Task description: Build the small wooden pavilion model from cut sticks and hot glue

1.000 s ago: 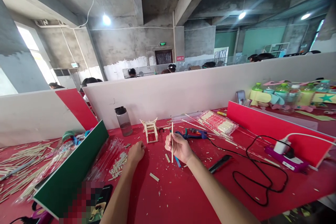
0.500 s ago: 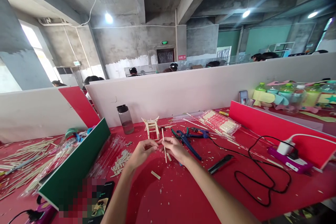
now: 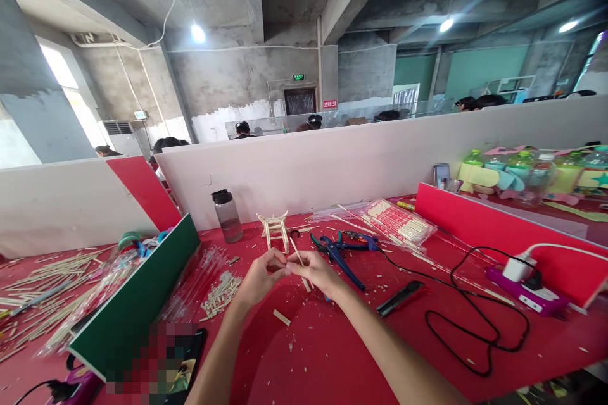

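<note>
My right hand [image 3: 317, 271] is closed on a thin wooden stick [image 3: 296, 250], which slants down to the right between its fingers. My left hand [image 3: 261, 272] meets it fingertip to fingertip; its fingers are pinched, and whatever they hold is too small to make out. Just beyond the hands stands a small frame built of wooden sticks [image 3: 275, 228]. To the right lies a blue-handled cutter [image 3: 342, 262]. A short flat wood piece [image 3: 282, 317] rests on the red table in front of the hands, and a pile of short cut sticks [image 3: 221, 295] lies to the left.
A water bottle [image 3: 227, 215] stands by the white partition [image 3: 304, 171]. Packed sticks [image 3: 401, 221] lie at back right. A black tool [image 3: 400, 299], a looping black cable [image 3: 475, 304] and a purple power strip [image 3: 527, 294] are to the right. A green divider [image 3: 142, 297] stands left.
The stick in my right hand has tipped from nearly upright to a stronger slant, its top end leaning left. My left hand has shifted slightly right, closer to the right fingers.
</note>
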Available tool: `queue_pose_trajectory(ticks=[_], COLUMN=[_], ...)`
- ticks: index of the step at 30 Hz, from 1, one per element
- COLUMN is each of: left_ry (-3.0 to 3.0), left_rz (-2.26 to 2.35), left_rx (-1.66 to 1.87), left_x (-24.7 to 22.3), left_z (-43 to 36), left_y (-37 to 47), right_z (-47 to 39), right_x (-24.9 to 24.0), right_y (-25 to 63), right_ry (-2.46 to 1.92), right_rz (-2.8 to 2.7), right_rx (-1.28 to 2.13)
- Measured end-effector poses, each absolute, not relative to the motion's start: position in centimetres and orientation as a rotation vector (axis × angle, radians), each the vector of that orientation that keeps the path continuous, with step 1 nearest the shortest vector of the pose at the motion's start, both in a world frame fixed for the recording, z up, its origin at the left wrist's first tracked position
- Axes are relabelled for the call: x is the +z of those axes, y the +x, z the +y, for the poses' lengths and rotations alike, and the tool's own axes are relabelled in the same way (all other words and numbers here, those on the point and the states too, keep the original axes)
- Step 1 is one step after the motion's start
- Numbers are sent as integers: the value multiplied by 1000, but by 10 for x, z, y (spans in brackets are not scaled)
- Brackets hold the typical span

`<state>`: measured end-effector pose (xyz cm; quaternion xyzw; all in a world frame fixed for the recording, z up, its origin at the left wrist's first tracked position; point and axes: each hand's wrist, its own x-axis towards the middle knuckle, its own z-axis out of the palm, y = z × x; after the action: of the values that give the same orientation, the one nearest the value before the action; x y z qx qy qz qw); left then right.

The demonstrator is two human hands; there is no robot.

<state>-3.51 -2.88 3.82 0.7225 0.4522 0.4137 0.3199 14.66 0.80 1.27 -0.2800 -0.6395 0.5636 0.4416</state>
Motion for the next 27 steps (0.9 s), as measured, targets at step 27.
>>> queue_pose_trajectory(ticks=[27], left_ry=[1806], left_rz=[1198], left_rx=[1321], left_x=[38], left_z=[-20], left_y=[-32], right_z=[13], right_x=[13], right_y=[145], right_ry=[-749], right_rz=[-1576], right_rx=[1180])
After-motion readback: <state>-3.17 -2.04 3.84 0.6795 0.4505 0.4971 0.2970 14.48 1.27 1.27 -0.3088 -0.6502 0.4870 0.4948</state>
